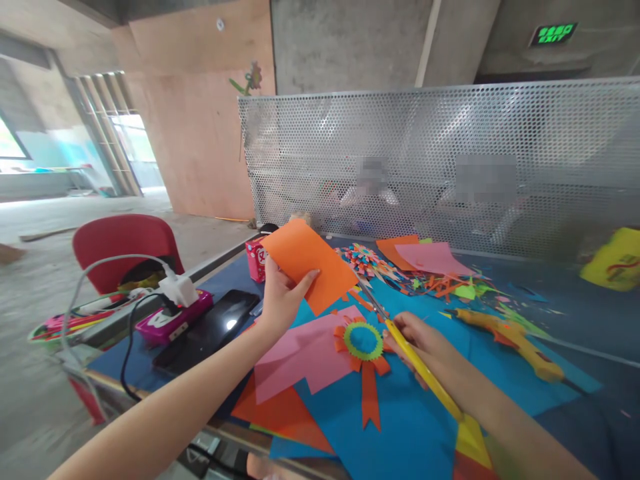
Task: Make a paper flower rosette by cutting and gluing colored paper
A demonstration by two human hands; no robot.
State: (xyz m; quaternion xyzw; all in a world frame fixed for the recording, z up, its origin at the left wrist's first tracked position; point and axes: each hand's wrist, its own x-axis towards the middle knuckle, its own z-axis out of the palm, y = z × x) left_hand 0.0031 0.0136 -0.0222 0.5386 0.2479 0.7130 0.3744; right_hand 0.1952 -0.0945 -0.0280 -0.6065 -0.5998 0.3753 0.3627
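My left hand [283, 293] pinches an orange sheet of paper [310, 257] between thumb and fingers, raised above the table. In my right hand [417, 340] is a pair of scissors [377, 305] with yellow handles. Their blades point up and left, close to the sheet's right corner; whether they touch it I cannot tell. Below lies a paper rosette [363, 341] with a blue centre, a yellow-green ring, orange loops and an orange ribbon tail. It rests partly on pink paper [295, 353] and partly on large blue paper [400, 413].
A yellow glue gun [515, 340] lies at the right. Paper scraps [445, 283] and a multicoloured fringed rosette [367, 260] lie behind. At left are a black phone [210, 330], a purple power strip [173, 317] and a red chair [127, 247]. A perforated metal screen [425, 133] bounds the table's back.
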